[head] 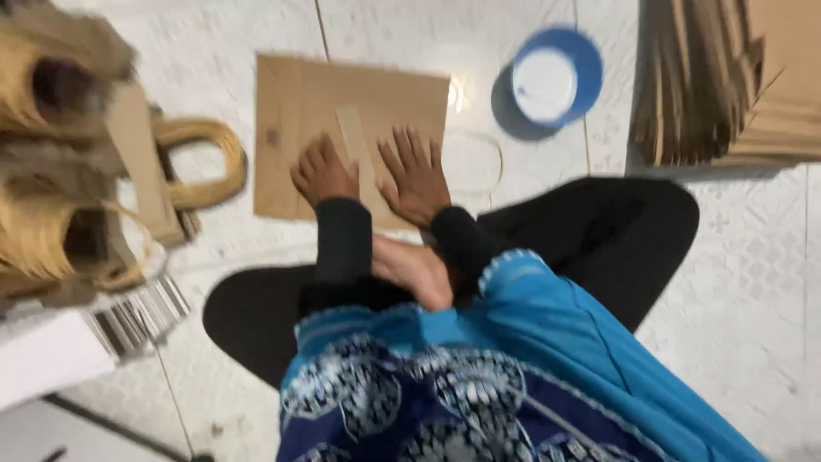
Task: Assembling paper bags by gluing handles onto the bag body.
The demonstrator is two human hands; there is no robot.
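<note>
A seated person presses both hands flat on a brown paper sheet [351, 128] lying on the white tiled floor [753, 282]. The left hand [325, 174] rests with fingers curled loosely at the sheet's near edge; the right hand [416, 175] lies beside it, fingers spread wide, gripping nothing. A narrow paper strip [353, 137] sits on the sheet between the two hands. A blue bowl [556, 77] stands on the tiles beyond the sheet's right corner. A stack of brown paper [727, 81] lies at far right, and woven handles [201, 162] and bundles at left.
</note>
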